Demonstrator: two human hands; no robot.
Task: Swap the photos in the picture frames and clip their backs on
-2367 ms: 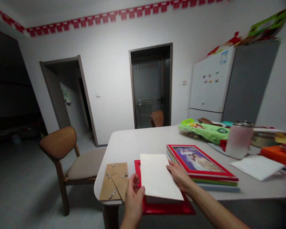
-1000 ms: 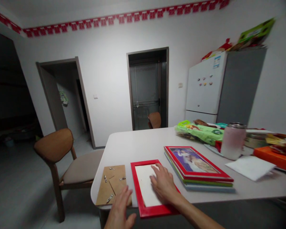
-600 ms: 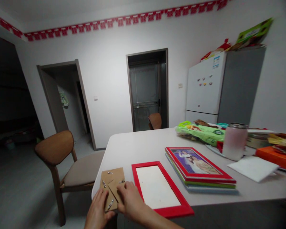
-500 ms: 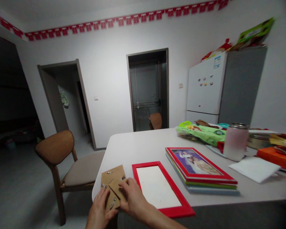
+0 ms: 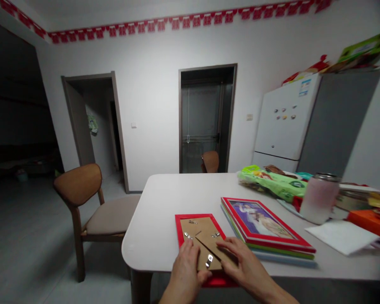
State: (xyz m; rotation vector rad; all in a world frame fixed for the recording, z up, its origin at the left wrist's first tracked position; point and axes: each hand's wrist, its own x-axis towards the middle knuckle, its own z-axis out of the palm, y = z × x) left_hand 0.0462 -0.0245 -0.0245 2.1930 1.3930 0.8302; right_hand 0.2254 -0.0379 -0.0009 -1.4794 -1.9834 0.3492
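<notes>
A brown backing board (image 5: 199, 249) with metal clips lies over the opening of a red picture frame (image 5: 178, 226) on the table. My left hand (image 5: 186, 268) grips the board's left and near edge, fingers bent. On the right edge, my right hand (image 5: 242, 262) holds the same board between thumb and fingers. Part of the frame's near side is hidden by the hands. Just right of it is a stack of picture frames, topped by a red picture frame (image 5: 304, 242) with a photo in it.
Beyond the stack, a green package (image 5: 278, 183), a pink-and-white jar (image 5: 319, 198) and a white sheet (image 5: 342, 236) lie on the white table (image 5: 158, 202). A wooden chair (image 5: 79, 185) stands at the left. An orange box (image 5: 372, 221) sits at the far right.
Both hands have carried the backing board rightward from the table's left edge onto the red frame, covering the white panel seen there before. The view has shifted slightly.
</notes>
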